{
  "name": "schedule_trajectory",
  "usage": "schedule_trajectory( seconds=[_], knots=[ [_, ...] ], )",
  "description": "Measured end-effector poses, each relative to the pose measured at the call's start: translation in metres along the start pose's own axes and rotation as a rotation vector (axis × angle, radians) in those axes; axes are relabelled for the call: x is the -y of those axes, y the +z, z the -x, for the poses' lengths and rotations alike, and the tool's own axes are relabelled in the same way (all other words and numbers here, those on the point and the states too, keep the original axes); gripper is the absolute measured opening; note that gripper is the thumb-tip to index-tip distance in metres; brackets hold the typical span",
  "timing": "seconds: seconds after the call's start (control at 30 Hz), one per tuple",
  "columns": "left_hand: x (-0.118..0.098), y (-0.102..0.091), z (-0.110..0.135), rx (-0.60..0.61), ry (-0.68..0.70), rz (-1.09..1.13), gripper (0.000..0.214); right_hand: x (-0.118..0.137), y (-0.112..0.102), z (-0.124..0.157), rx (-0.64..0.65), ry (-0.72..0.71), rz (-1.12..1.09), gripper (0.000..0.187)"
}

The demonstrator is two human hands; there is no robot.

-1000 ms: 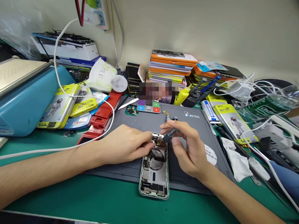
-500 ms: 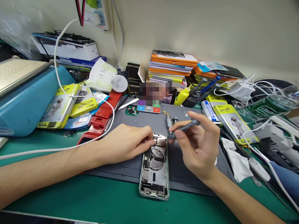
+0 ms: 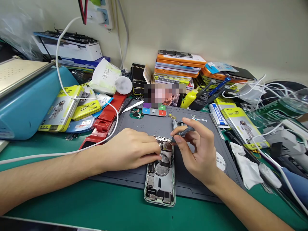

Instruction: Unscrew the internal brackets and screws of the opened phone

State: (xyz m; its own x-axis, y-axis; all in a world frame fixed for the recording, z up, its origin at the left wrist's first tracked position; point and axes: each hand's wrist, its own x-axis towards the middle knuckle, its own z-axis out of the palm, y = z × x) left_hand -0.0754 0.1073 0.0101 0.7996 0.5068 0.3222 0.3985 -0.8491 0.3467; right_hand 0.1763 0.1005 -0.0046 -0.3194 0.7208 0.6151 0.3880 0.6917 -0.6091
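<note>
An opened phone (image 3: 163, 179), its inner parts and round coil showing, lies lengthwise before me, partly over the front edge of the grey work mat (image 3: 125, 175). My left hand (image 3: 134, 149) reaches over its upper left side, fingers bent and closed together with the tips at the phone; whatever they may pinch is hidden. In my right hand (image 3: 198, 150) a grey screwdriver (image 3: 185, 131) is gripped between thumb and fingers, tilted, its tip end pointing down at the phone's upper right part. Beyond that hand lie metal driver pieces (image 3: 175, 123).
Behind the mat stand stacked orange boxes (image 3: 179, 61) and a screwdriver holder (image 3: 198, 102). Yellow battery boxes (image 3: 61, 107) and a red tool (image 3: 103, 123) are at left. A white cable (image 3: 117, 118) crosses above my left forearm. At right lies a green-labelled bottle (image 3: 276, 110).
My right hand and the screwdriver have moved left and slightly lower, uncovering lettering on the mat. The left fingers have shifted slightly down over the phone.
</note>
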Motion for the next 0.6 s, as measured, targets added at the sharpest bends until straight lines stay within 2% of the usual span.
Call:
schedule_trajectory(
  seconds=[0.6],
  knots=[
    [0.0008,0.0032,0.0013,-0.037,0.036,-0.027,0.019,-0.0035,0.0010,0.0018,0.062,-0.027,-0.030,0.068]
  ],
)
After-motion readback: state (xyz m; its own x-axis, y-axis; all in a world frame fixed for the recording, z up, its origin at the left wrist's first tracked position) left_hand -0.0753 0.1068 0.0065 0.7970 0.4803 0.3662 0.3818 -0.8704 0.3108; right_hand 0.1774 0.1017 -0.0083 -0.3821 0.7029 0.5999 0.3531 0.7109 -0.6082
